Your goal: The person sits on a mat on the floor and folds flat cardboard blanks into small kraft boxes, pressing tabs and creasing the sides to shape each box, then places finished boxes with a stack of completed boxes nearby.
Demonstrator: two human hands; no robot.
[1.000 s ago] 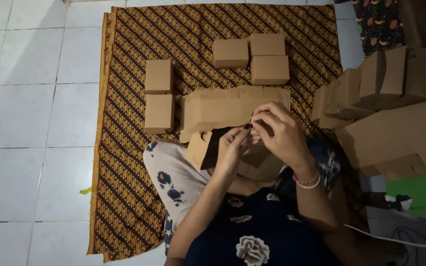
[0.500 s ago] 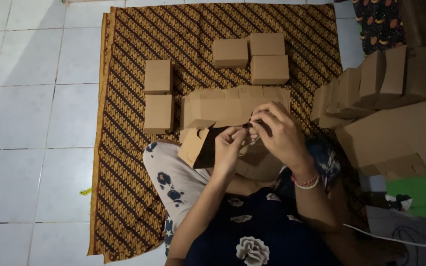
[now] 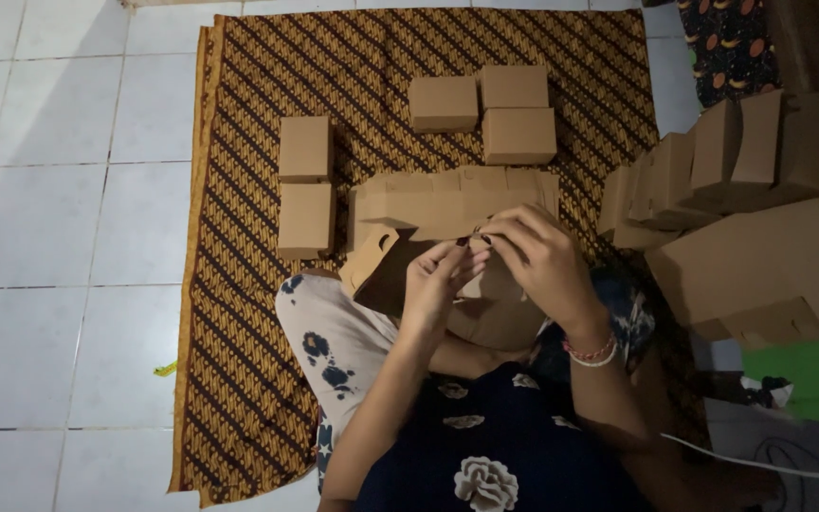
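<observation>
A: what are the fingers on?

B: Both pinch a half-folded cardboard box (image 3: 400, 275) over the lap. Left hand (image 3: 438, 284) grips its near edge, right hand (image 3: 537, 261) nips the top flap. Box runs leftward from the fingertips, long axis sideways. Wrists bent inward. Flat stack (image 3: 452, 201) just beyond them.

Five closed small brown boxes are counted on the patterned mat (image 3: 239, 313): two at the left (image 3: 305, 185) and three at the upper centre (image 3: 500, 109). One half-folded box (image 3: 400, 270) is seen at the centre of the frame, held by two hands, the left hand (image 3: 438, 284) and the right hand (image 3: 542, 261). One row of upright cardboard pieces (image 3: 713, 161) is seen at the right; its pieces cannot be counted reliably.
</observation>
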